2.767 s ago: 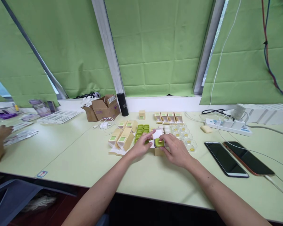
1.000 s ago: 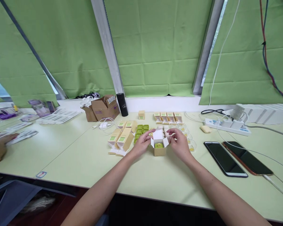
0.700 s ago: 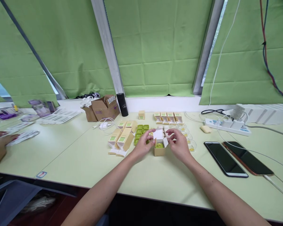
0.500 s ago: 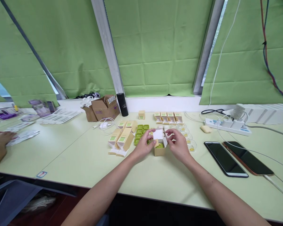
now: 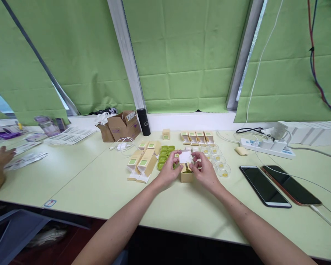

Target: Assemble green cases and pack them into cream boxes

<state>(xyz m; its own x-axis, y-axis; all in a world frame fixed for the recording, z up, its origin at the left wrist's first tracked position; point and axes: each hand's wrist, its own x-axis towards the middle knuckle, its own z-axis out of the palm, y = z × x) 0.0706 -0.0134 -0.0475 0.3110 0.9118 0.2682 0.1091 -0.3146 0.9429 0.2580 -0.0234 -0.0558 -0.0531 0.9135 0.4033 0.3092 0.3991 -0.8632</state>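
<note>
Small tan cardboard box (image 5: 187,178), white-lined lid raised, on pale green table (image 5: 99,184) between left hand (image 5: 168,171) and right hand (image 5: 204,171), fingers half-curled at its flaps (firmness of pinch unclear).

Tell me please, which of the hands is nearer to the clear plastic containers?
Right. The right hand is just beside the clear plastic containers; the left hand is farther left, across the small cardboard box.

Bare hands (image 5: 169,171), bare forearms (image 5: 127,217)
</note>
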